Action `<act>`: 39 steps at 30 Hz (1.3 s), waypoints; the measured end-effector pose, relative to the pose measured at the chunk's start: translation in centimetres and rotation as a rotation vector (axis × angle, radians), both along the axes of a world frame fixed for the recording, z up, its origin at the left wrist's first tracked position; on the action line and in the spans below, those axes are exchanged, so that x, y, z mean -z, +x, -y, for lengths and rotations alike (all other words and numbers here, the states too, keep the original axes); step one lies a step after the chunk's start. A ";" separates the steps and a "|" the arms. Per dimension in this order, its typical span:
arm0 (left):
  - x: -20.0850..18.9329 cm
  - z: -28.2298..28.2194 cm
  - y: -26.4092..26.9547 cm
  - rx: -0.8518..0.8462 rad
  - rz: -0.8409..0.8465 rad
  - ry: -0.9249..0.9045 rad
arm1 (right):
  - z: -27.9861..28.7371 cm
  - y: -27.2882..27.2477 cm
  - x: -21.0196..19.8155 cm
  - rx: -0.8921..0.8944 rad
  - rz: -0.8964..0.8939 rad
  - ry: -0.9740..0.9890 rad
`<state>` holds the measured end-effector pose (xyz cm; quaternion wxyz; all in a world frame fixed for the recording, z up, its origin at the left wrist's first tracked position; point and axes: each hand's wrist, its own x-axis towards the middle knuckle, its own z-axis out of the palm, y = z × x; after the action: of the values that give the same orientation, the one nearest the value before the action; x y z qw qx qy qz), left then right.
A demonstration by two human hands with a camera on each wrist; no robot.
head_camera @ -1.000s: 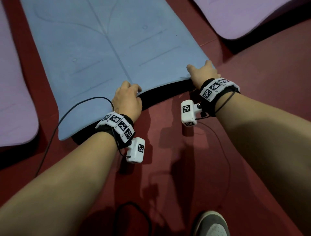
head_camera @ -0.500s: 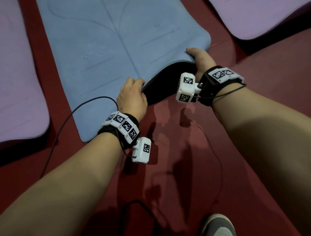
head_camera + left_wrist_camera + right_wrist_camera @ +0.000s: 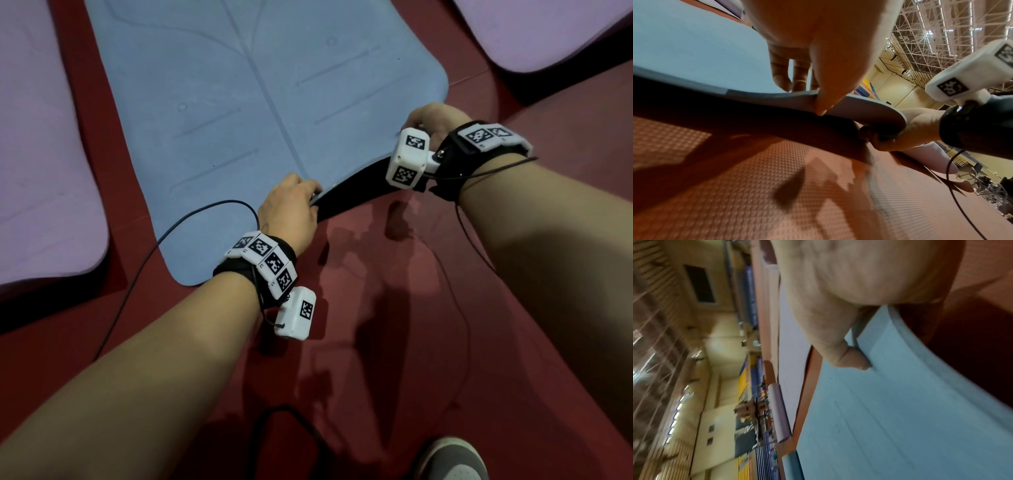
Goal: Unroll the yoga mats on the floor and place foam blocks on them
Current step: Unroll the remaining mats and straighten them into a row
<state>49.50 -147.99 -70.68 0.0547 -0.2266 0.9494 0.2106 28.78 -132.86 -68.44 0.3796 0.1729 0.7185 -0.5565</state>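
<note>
A blue yoga mat (image 3: pixel 239 113) lies unrolled on the red floor, its near edge lifted so the black underside shows. My left hand (image 3: pixel 291 205) pinches that near edge around the middle, thumb below and fingers on top (image 3: pixel 781 71). My right hand (image 3: pixel 428 120) grips the mat's near right corner; its thumb (image 3: pixel 851 360) presses on the blue surface (image 3: pixel 900 402). In the left wrist view the mat edge (image 3: pixel 859 105) curves up between both hands. No foam blocks are in view.
A purple mat (image 3: pixel 41 171) lies on the left and another purple mat (image 3: pixel 548 31) at the top right. A black cable (image 3: pixel 171 229) crosses the blue mat's near left corner. My grey shoe (image 3: pixel 448 462) stands at the bottom. Red textured floor (image 3: pixel 411 342) surrounds me.
Both hands have lifted the mat's near edge off the floor and the right hand has risen with the corner, showing more black underside. The near left corner now lies flat.
</note>
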 end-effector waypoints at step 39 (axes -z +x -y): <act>2.9 0.3 1.2 -0.003 0.073 -0.174 | 2.7 5.3 3.9 -1.108 -0.726 0.530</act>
<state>50.67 -148.32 -73.54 0.0692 -0.2394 0.9611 0.1189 34.06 -135.52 -72.35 0.2886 -0.3275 0.8928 -0.1107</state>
